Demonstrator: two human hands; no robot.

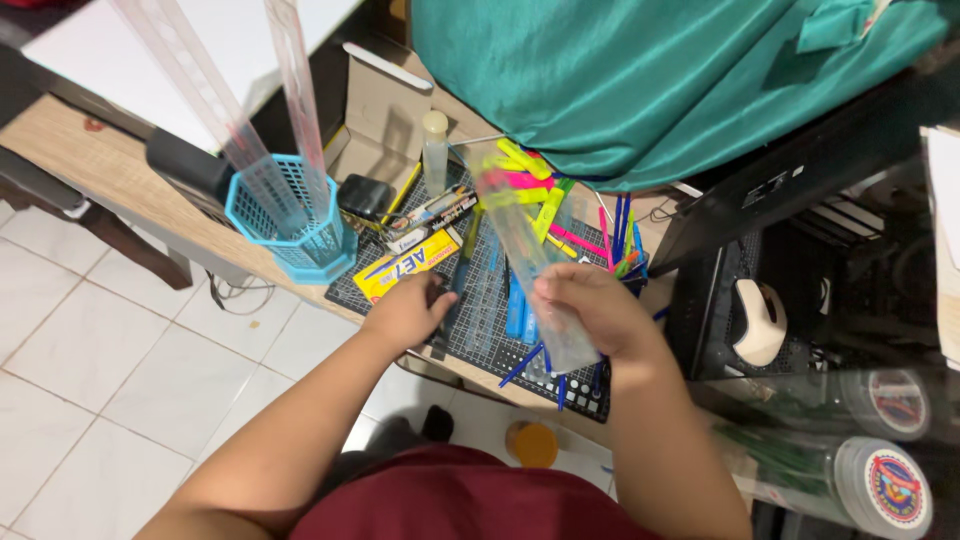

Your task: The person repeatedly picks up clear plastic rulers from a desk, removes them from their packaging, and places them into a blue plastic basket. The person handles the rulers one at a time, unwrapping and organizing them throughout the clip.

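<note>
Here the right hand (590, 310) fingers grip a clear ruler (525, 255); left hand (408, 312) fingers curl on the cutting mat (480, 320)

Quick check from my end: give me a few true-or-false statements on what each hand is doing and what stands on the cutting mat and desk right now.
1. The right hand holds a clear plastic ruler. True.
2. The left hand is raised in the air, away from the mat. False: it rests on the dark cutting mat, on a dark pen-like thing.
3. The blue mesh basket holds clear rulers standing upright. True.
4. The basket is red. False: it is light blue.
5. Coloured clips lie near the teal cloth. True.
6. The cutting mat lies on the tiled floor. False: it lies on the wooden desk.
</note>
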